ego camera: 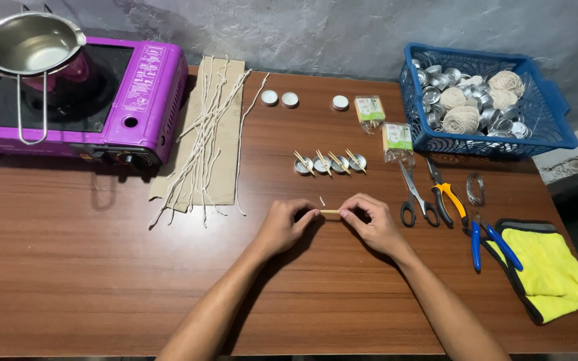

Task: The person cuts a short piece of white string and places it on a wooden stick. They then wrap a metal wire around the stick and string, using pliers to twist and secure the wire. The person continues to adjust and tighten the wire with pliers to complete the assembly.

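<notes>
While both hands pinch it, left hand [282, 224] and right hand [369, 224] each closed on one end, the stick [330, 212] could snap if bent too hard. It is thin, short, pale wood, held level just above the table [102, 267], near the cups [329, 164].

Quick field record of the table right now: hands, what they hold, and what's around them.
left hand: pinches one end of the small stick
right hand: pinches the other end
just beyond hands: four metal cups, each with sticks across the top
right side: scissors, pliers, yellow cloth, blue basket
left side: purple stove, metal pot, strings on cardboard
</notes>
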